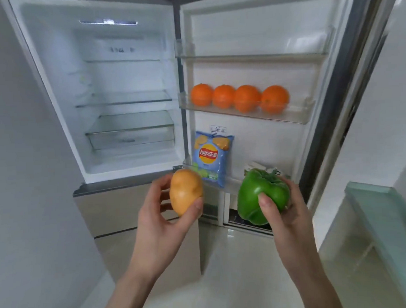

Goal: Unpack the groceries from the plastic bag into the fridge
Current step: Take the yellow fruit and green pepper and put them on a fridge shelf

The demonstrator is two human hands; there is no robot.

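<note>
Partly unpacked: four oranges (239, 98) on middle door shelf, Lay's chip bag (211, 158) in lower door bin. Left hand (158, 224) clamped round potato (185, 191), right hand (283, 206) round green bell pepper (261, 195), near open fridge (56, 73); both unplaced. Plastic bag out of sight.

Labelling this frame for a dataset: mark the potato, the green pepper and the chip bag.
potato (185, 191), head view, middle of its skin above the thumb.
green pepper (256, 189), head view, glossy left flank.
chip bag (209, 153), head view, round red and yellow logo.

Potato (186, 191) hides chip bag (211, 160) corner; pepper (261, 195) hides bin items
</note>
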